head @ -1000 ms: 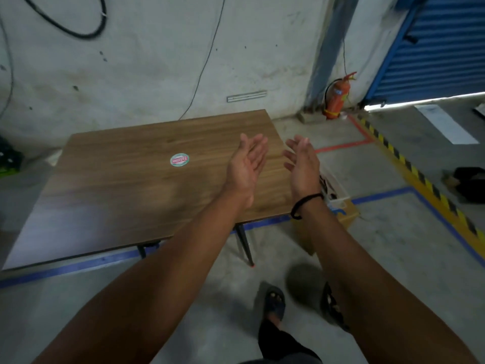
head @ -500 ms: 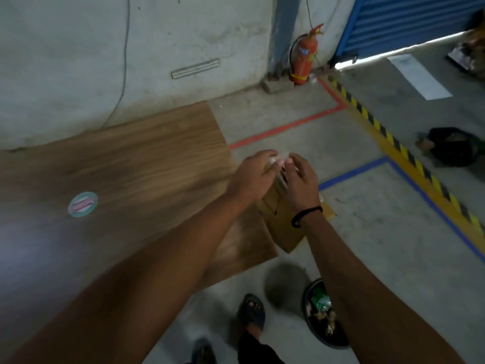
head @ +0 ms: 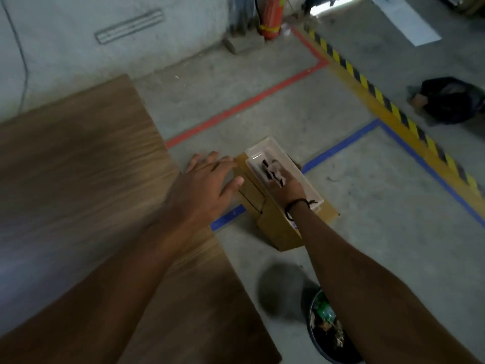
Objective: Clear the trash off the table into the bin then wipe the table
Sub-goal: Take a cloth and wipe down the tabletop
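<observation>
The brown wooden table [head: 78,166] fills the left, its top bare in the part I can see. My left hand [head: 207,179] hovers flat with spread fingers over the table's right edge. My right hand [head: 292,189] reaches into a clear plastic tray [head: 265,151] on top of a cardboard box [head: 275,229] and grips a crumpled light-and-dark cloth [head: 273,170]; its fingertips are hidden by the cloth. A round black bin [head: 312,334] holding trash stands on the floor at the bottom, partly behind my right forearm.
The cardboard box sits on the floor against the table's right side. Red, blue and yellow-black floor tape runs across the concrete. A fire extinguisher [head: 270,17] stands by the back wall and a black bag [head: 451,101] lies at the far right.
My view swung right and down toward the box. My hands, together over the box before, have separated: the right one went into the tray onto the cloth, the left stayed by the table edge.
</observation>
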`<state>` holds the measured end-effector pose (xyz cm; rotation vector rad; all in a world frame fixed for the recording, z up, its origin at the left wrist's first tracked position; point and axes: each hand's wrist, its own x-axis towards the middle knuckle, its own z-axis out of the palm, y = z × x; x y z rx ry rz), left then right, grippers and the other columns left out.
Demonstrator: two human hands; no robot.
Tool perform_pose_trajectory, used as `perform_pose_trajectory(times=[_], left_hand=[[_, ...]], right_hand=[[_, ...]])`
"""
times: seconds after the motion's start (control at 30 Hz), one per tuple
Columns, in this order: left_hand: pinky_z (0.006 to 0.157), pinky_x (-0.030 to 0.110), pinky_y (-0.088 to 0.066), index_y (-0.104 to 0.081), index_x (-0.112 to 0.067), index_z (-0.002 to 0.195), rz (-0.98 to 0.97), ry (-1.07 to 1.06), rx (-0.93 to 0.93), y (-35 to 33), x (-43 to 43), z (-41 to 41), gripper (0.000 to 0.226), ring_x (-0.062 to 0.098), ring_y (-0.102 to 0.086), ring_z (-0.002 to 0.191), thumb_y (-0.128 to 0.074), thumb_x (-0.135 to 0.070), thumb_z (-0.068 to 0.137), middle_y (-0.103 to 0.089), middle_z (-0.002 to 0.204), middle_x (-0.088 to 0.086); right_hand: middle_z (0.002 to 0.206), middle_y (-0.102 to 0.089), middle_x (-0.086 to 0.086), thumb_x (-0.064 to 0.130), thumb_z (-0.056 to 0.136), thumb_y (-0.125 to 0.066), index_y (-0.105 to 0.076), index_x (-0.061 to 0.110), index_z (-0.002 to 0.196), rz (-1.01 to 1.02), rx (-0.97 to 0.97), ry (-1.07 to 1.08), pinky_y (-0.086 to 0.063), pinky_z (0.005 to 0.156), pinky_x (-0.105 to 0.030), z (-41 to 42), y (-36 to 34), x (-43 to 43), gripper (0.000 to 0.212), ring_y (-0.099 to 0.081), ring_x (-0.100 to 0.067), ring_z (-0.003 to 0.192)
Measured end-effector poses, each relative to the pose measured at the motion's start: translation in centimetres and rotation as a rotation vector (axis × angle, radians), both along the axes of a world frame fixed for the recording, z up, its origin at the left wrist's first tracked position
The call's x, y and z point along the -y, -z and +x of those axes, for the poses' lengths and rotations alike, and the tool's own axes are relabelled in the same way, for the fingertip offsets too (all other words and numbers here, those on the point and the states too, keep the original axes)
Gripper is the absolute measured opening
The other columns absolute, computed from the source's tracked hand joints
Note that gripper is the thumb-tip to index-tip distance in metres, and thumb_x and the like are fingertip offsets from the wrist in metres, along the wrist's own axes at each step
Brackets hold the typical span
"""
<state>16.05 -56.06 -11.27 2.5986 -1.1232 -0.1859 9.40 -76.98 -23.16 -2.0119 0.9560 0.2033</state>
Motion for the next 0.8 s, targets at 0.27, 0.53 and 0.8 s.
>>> perform_pose_trajectory(times=[0.27, 0.53, 0.8], left_hand=[[0.117, 0.045, -0.024, -0.045, -0.028, 0.134, -0.032, -0.03, -0.071, 1.2, -0.3, 0.4, 0.068, 0.015, -0.023, 0.145, -0.018, -0.069, 0.087, -0.042, 0.148, -0.004], [0.117, 0.041, -0.024, -0.049, -0.031, 0.131, -0.094, -0.077, -0.126, 0.8, -0.4, 0.1, 0.067, 0.014, -0.025, 0.144, -0.02, -0.069, 0.084, -0.043, 0.148, -0.006], [0.116, 0.039, -0.025, -0.055, -0.024, 0.127, -0.136, -0.072, -0.145, 0.1, -0.6, 0.0, 0.066, 0.015, -0.031, 0.141, -0.024, -0.065, 0.085, -0.049, 0.143, -0.004]], right_hand=[[0.137, -0.051, -0.012, 0.026, 0.094, -0.047, -0.044, 0.019, 0.138, -0.067, -0.177, 0.031, -0.04, 0.1, -0.037, 3.1, 6.1, 1.2, 0.044, -0.05, -0.031, 0.124], [0.127, -0.058, -0.017, 0.032, 0.091, -0.051, -0.051, 0.013, 0.131, -0.303, -0.314, -0.105, -0.044, 0.094, -0.043, 4.0, 8.3, 2.6, 0.044, -0.055, -0.036, 0.115], [0.122, -0.059, -0.02, 0.019, 0.097, -0.04, -0.052, 0.018, 0.126, -0.554, -0.224, -0.107, -0.048, 0.082, -0.045, 4.2, 5.1, 3.2, 0.031, -0.058, -0.04, 0.109]])
